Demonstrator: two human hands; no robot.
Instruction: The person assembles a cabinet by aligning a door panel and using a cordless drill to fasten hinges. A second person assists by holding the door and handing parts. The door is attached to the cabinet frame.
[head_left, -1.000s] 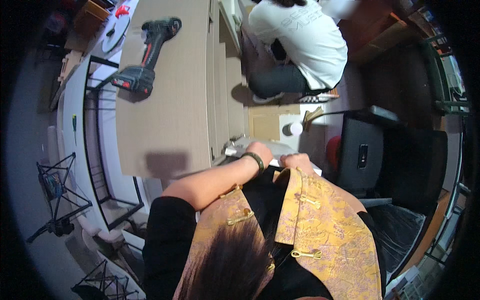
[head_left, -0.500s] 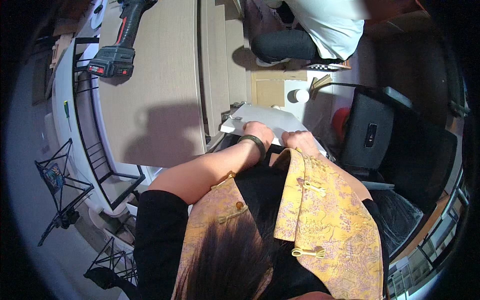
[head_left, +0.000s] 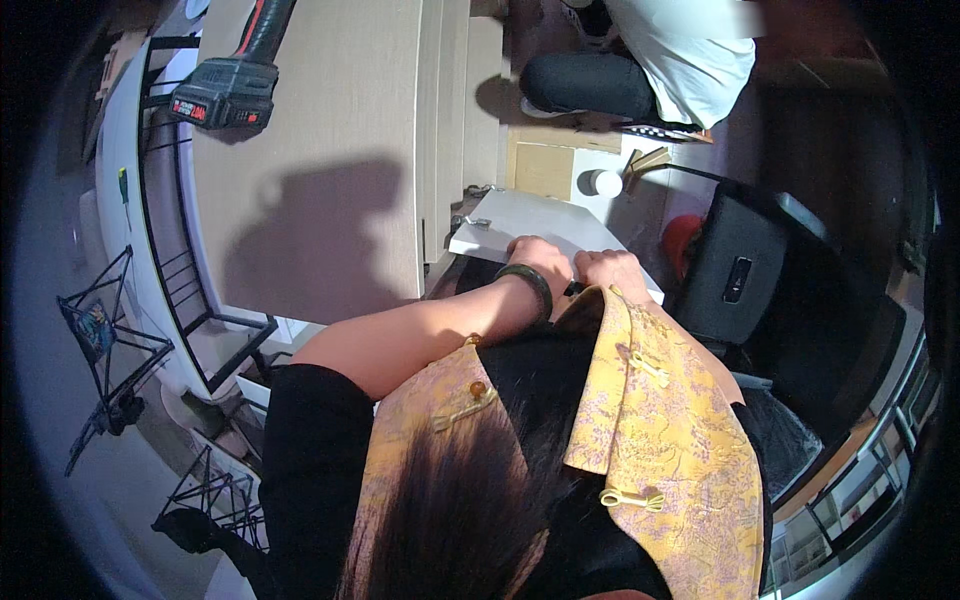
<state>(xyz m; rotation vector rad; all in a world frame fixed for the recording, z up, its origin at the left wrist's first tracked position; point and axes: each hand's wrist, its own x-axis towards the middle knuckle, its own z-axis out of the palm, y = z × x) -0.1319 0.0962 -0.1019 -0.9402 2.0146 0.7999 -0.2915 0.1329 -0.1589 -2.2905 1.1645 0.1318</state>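
Observation:
A white cabinet door (head_left: 540, 212) stands out from the side of a wood-grain cabinet (head_left: 300, 130), with metal hinges (head_left: 472, 222) at its left end. My left hand (head_left: 541, 258), with a dark bangle on the wrist, is closed on the door's near edge. Close beside it on the right, my right hand (head_left: 611, 270) is curled over the same edge. The fingertips of both hands are hidden. A small dark piece (head_left: 574, 288) shows between my hands; I cannot make out what it is.
A cordless power tool (head_left: 232, 95) lies on the cabinet. A person (head_left: 680, 70) crouches at the far right, near a white round container (head_left: 606, 183). To the right stands a black chair (head_left: 735, 270). A black metal frame (head_left: 185, 230) is at the left.
The whole view has shifted slightly. My left hand has slid along the door's edge toward my right hand, so they are closer together. The door stays at much the same angle.

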